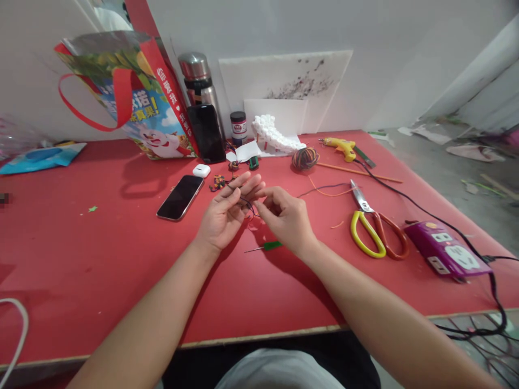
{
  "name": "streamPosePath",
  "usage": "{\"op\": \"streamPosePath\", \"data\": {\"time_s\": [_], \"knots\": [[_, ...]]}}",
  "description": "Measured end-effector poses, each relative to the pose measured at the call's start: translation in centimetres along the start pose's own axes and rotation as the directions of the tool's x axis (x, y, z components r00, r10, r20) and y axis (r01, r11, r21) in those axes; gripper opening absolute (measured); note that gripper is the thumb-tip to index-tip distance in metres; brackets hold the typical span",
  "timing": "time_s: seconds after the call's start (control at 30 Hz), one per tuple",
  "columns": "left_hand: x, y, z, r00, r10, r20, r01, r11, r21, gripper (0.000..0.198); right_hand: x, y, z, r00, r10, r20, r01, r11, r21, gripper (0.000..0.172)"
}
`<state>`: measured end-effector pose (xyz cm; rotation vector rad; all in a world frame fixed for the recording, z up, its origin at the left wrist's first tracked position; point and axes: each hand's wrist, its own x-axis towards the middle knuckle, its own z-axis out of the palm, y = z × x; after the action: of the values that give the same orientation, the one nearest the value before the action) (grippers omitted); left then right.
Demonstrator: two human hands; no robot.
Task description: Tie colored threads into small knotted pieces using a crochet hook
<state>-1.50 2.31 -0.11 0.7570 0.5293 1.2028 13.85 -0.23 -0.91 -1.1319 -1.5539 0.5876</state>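
My left hand point(225, 213) is turned palm up over the table, fingers extended and thumb folded in on a dark strand of yarn point(246, 201). The strand bends into a loop between the two hands. Close on the right, my right hand point(287, 216) pinches at the yarn with thumb and forefinger; its fingertips partly hide the strand. A small knitted piece in orange and dark yarn point(219, 182) lies just beyond my left fingers. Under my right hand is a crochet hook with a green handle point(272, 246). Orange and purple yarn point(324, 189) trails off to the right.
Scissors point(367, 208), a purple box with cables point(448, 248) and a yellow glue gun point(343, 147) lie right. Behind are a yarn ball point(305, 159), a stick point(360, 172), a jar point(239, 128) and a thermos point(203, 81). Phones point(181, 198) and a bag point(133, 102) stand left.
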Motion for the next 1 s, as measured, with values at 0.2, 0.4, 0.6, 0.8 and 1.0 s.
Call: {"op": "streamPosePath", "data": {"time_s": [0.2, 0.4, 0.6, 0.8, 1.0], "knots": [[-0.3, -0.4, 0.2, 0.999, -0.005, 0.046, 0.002, 0.998, 0.068, 0.031, -0.1, 0.3, 0.7, 1.0, 0.02, -0.004, -0.02, 0.998, 0.054, 0.008], [-0.3, -0.4, 0.3, 0.999, -0.028, 0.024, 0.025, 0.994, 0.105, 0.025, -0.1, 0.4, 0.6, 1.0, 0.025, 0.015, -0.026, 0.996, 0.084, 0.011], [-0.4, -0.5, 0.4, 0.997, -0.082, 0.015, 0.08, 0.992, 0.103, 0.036, -0.3, 0.3, 0.5, 0.999, 0.033, -0.001, -0.033, 0.997, 0.069, 0.01], [-0.7, -1.0, 0.8, 0.992, -0.091, 0.085, 0.075, 0.981, 0.177, 0.054, -0.3, 0.0, 0.2, 1.0, 0.0, -0.021, 0.0, 1.0, -0.005, 0.011], [-0.8, -1.0, 0.9, 0.994, -0.09, 0.069, 0.077, 0.981, 0.18, 0.058, -0.7, -0.2, 0.4, 0.999, -0.033, -0.003, 0.033, 0.994, -0.107, 0.01]]}}
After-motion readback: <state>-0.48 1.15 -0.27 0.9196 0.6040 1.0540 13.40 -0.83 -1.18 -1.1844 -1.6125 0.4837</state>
